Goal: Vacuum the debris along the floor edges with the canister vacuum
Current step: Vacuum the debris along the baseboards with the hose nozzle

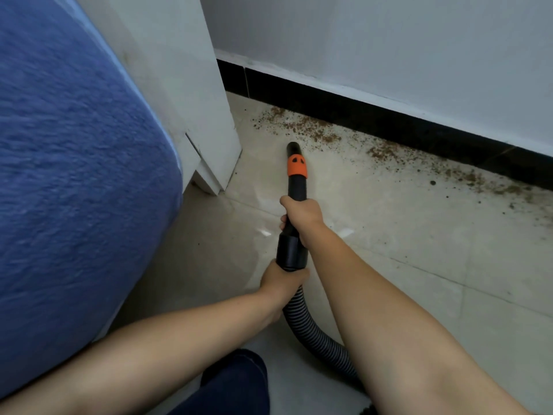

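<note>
A black vacuum nozzle [296, 178] with an orange band points at the floor near the corner, its tip just short of the dirt. My right hand [302, 217] grips the black tube behind the band. Lower down, my left hand [281, 283] holds the cuff where the ribbed hose [311, 327] joins the tube. Brown crumbly debris [311, 130] lies in a strip along the black baseboard [359, 115], running from the corner off to the right. The canister itself is out of view.
A bed with a blue blanket [68, 181] fills the left side. Its white frame panel [191, 94] ends close to the nozzle. Pale floor tiles [404, 235] spread right and toward me. My dark trouser leg [233, 384] shows at the bottom.
</note>
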`<state>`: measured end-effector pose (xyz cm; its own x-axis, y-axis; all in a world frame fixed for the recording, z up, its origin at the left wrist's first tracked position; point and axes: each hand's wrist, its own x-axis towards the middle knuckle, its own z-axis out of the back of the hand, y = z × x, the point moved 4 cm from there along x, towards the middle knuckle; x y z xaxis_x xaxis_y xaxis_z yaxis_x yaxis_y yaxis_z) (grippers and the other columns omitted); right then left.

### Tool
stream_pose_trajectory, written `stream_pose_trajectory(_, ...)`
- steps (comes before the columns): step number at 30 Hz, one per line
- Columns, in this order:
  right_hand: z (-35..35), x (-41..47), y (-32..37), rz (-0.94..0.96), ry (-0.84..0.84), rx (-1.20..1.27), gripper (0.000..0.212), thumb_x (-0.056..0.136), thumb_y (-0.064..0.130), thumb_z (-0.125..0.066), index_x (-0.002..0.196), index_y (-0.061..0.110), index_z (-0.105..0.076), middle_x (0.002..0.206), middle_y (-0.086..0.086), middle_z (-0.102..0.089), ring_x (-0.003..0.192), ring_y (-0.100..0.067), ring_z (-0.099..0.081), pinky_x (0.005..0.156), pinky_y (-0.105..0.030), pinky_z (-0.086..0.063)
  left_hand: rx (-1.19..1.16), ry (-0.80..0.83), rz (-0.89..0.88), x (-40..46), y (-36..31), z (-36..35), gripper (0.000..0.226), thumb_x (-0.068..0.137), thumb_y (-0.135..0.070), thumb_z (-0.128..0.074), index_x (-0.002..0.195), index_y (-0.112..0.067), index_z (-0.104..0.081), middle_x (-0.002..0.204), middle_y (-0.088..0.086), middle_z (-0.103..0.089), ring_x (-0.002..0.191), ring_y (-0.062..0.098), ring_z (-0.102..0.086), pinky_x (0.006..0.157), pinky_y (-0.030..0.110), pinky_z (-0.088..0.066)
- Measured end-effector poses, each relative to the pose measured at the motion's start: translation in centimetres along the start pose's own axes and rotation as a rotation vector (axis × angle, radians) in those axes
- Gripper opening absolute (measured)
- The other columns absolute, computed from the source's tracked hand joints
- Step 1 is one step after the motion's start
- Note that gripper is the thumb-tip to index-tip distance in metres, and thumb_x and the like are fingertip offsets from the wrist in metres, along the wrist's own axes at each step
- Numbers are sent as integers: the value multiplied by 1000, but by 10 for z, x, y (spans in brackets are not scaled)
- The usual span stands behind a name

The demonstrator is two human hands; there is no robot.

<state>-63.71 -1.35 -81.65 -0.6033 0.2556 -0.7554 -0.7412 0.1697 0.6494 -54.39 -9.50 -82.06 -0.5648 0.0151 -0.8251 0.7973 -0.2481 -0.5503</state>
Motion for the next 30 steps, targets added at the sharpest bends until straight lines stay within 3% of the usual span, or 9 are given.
stream_pose_trajectory(10, 42, -4, -8, -44, -137, 111, 15, 85, 18, -61, 82, 12, -47, 59, -7, -54, 45, -18, -52, 49, -29, -46, 66, 157, -28, -3, -4, -18, 18, 78, -6, -64, 93, -13, -58, 76, 3, -59, 67, 15, -56, 55, 22, -43)
stream_pose_trajectory(16, 51, 1, 0, -31, -193, 132, 16, 85, 16, -61, 81, 11, -46, 58, -8, -53, 46, -18, -52, 49, -30, -47, 89, 210, -37, 0, -14, -23, 25, 78, -8, -66, 102, -11, -59, 89, 9, -62, 85, 24, -58, 77, 33, -48)
stream_pose_trajectory(20, 41, 6, 3, -23, -171, 105, 15, 84, 16, -61, 88, 9, -48, 60, -8, -54, 46, -18, -51, 48, -29, -46, 52, 198, -12, 4, -14, -19, 21, 78, -5, -65, 97, -7, -58, 76, 6, -58, 77, 24, -56, 71, 31, -46)
stream_pose_trajectory(25, 22, 12, 6, -11, -114, 49, 18, 83, 16, -60, 95, 7, -50, 61, -8, -54, 45, -19, -52, 47, -26, -46, -50, 149, 14, 6, -15, -12, 29, 79, -2, -64, 107, -3, -59, 72, 5, -56, 65, 17, -53, 59, 24, -43)
stream_pose_trajectory(27, 14, 14, 8, -5, -93, 32, 18, 83, 16, -60, 96, 7, -50, 60, -8, -54, 45, -19, -52, 47, -26, -46, -82, 125, 13, 9, -16, -8, 32, 79, -2, -65, 111, -1, -59, 80, 10, -61, 73, 23, -57, 64, 28, -46)
stream_pose_trajectory(30, 1, 18, 13, 9, -59, -16, 19, 84, 17, -59, 97, 7, -50, 60, -8, -55, 45, -19, -52, 46, -25, -46, -102, 79, 18, 13, -18, -2, 36, 80, -4, -67, 115, -2, -60, 106, 22, -66, 99, 35, -63, 83, 41, -51)
